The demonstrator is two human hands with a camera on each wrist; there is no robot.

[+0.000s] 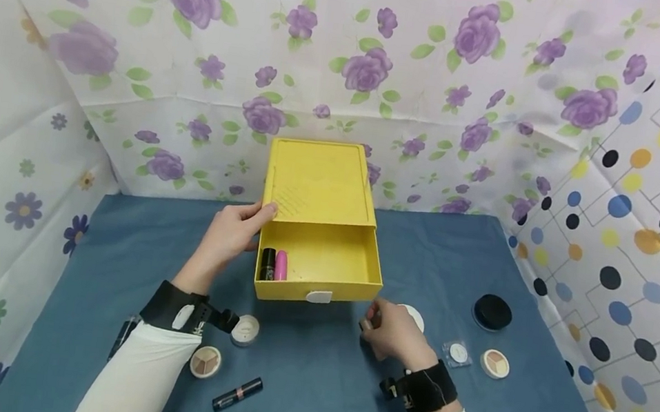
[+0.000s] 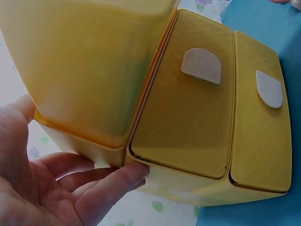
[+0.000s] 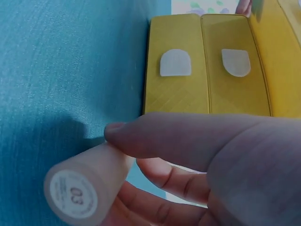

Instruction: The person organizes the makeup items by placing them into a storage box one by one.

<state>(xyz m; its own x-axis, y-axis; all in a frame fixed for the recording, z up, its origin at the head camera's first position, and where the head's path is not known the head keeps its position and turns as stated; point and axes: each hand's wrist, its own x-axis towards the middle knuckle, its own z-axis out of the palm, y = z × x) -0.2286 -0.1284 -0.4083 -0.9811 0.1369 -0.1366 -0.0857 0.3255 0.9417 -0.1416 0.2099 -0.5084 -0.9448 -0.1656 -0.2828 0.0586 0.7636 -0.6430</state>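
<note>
A yellow drawer box point(image 1: 322, 180) stands at the back with its top drawer point(image 1: 333, 252) pulled out. In the drawer's left front corner stand a black tube point(image 1: 267, 264) and a pink tube point(image 1: 281, 266). My left hand point(image 1: 227, 236) grips the box's left side near the front, thumb at the top edge and fingers along the side. Below the drawer's right front corner, my right hand point(image 1: 399, 333) pinches a beige cosmetic tube point(image 3: 106, 165) between thumb and fingers, its round "03" label facing the wrist. Two lower drawers with white tabs point(image 2: 202, 66) are closed.
On the blue cloth lie a white round jar point(image 1: 245, 330), a three-shade compact point(image 1: 206, 361) and a dark lipstick tube point(image 1: 238, 394). At right are a black round case point(image 1: 492, 312), another compact point(image 1: 494, 363) and a small clear square case point(image 1: 457, 353). Patterned curtains surround the table.
</note>
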